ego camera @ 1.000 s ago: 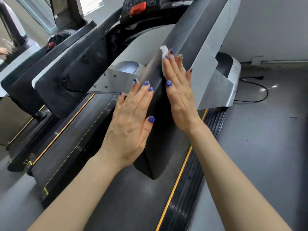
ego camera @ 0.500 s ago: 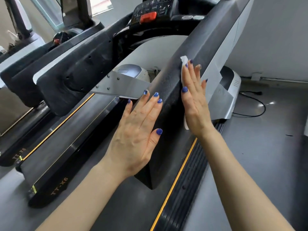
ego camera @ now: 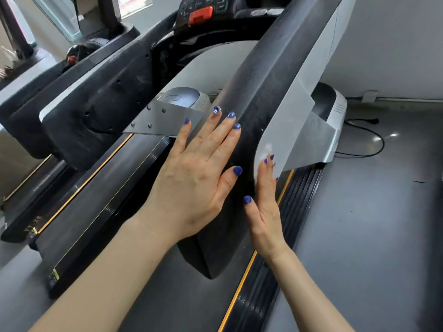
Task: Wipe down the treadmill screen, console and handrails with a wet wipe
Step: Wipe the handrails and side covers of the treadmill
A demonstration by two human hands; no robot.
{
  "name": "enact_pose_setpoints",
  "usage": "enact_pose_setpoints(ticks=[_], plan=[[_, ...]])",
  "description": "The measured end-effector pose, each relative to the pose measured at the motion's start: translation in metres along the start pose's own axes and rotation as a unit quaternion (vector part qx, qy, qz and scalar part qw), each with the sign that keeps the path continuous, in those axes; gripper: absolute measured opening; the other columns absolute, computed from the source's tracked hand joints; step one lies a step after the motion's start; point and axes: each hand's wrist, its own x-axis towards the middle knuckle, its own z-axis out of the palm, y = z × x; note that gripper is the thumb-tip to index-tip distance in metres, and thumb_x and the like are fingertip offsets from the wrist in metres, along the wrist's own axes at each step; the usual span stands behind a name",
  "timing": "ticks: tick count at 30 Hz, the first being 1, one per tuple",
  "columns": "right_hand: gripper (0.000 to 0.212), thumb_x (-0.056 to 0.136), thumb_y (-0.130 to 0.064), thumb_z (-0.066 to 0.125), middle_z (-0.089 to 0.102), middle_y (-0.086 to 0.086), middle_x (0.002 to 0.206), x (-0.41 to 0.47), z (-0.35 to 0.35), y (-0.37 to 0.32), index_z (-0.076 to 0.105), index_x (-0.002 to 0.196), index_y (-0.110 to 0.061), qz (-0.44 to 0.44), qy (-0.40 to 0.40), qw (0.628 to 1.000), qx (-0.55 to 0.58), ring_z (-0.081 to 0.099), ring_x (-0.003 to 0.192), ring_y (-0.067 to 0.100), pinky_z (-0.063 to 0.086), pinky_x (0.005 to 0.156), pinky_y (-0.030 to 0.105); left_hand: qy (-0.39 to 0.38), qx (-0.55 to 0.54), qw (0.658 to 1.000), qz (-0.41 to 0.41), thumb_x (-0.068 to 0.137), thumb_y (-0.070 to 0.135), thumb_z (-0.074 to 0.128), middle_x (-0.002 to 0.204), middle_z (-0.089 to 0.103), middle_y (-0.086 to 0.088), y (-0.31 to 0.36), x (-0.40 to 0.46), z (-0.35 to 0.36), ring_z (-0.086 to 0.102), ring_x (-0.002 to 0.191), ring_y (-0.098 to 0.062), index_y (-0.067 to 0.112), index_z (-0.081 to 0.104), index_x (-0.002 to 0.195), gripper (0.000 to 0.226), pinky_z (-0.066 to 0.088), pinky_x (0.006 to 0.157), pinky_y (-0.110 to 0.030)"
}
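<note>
A grey floor (ego camera: 374,224) and a pale wall are seen behind a black treadmill with yellow-edged side rails (ego camera: 263,271). A broad, black, textured right handrail (ego camera: 254,97) slopes from the console (ego camera: 201,10) at the top down toward the viewer. The left hand (ego camera: 196,173) is laid flat on the handrail's inner face, its fingers straight and spread, nothing grasped. The right hand (ego camera: 265,207) is pressed edge-on against the handrail's outer face, fingers straight and together. The white wet wipe (ego camera: 259,170) is held flat between those fingers and the handrail; only a small pale edge is visible beside the fingertips, near the lower corner of the light grey side panel (ego camera: 299,111). A black cable (ego camera: 366,140) lies on the floor beyond.
</note>
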Motion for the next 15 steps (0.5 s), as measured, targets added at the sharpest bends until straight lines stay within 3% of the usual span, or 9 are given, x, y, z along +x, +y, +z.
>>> enact_pose_setpoints(ticks=[3,5,7,10,12,15], plan=[[0.074,0.103,-0.06,0.025,-0.004,0.003,0.168,0.031,-0.002,-0.016,0.004,0.157,-0.016,-0.036,0.027,0.999,0.02,-0.008,0.155,0.02,-0.011,0.124,0.048,0.007,-0.001,1.0,0.002,0.104,0.036,0.032,0.163,0.026,-0.007,-0.001,0.0,0.002,0.014,0.154,-0.022,0.005,0.036,0.153,0.058,0.013,0.123,-0.055],[0.067,0.103,-0.059,0.024,-0.004,-0.001,0.168,0.029,0.003,-0.011,0.004,0.157,-0.025,-0.037,0.035,0.998,0.041,-0.008,0.155,0.019,-0.013,0.124,0.045,0.014,-0.005,1.0,0.006,0.104,0.035,0.032,0.163,0.027,-0.007,-0.002,0.0,0.004,0.016,0.154,-0.022,0.005,0.037,0.152,0.057,0.013,0.123,-0.055],[0.062,0.103,-0.055,0.027,-0.005,-0.006,0.168,0.016,0.007,0.014,0.002,0.156,-0.033,0.005,0.048,0.998,0.047,-0.008,0.155,0.015,-0.014,0.124,0.045,0.023,-0.003,1.0,0.01,0.105,0.034,0.032,0.162,0.03,-0.008,-0.002,0.001,0.005,0.018,0.153,-0.024,0.004,0.038,0.151,0.056,0.014,0.123,-0.055],[0.062,0.096,-0.055,0.026,-0.005,-0.024,0.162,0.014,0.0,0.059,0.002,0.151,-0.039,0.141,0.085,0.983,0.075,-0.007,0.15,-0.004,-0.009,0.125,0.048,0.031,-0.002,0.999,0.014,0.105,0.035,0.031,0.16,0.032,-0.01,-0.001,0.001,0.006,0.021,0.152,-0.026,0.003,0.041,0.15,0.056,0.017,0.122,-0.056],[0.069,0.093,-0.059,0.027,-0.004,-0.025,0.161,0.021,-0.005,0.066,0.004,0.153,-0.035,0.189,0.091,0.974,0.085,-0.007,0.148,-0.009,-0.006,0.125,0.046,0.037,-0.004,0.999,0.018,0.105,0.035,0.031,0.159,0.034,-0.012,-0.001,0.001,0.005,0.024,0.151,-0.027,0.001,0.042,0.149,0.056,0.019,0.121,-0.057],[0.079,0.095,-0.058,0.029,-0.007,-0.013,0.166,0.009,0.002,0.048,0.002,0.159,-0.021,0.159,0.071,0.981,0.083,-0.008,0.152,0.0,-0.006,0.126,0.047,0.043,0.0,0.999,0.019,0.105,0.034,0.032,0.159,0.035,-0.013,-0.001,0.001,0.007,0.024,0.151,-0.027,0.0,0.042,0.149,0.056,0.019,0.121,-0.057]])
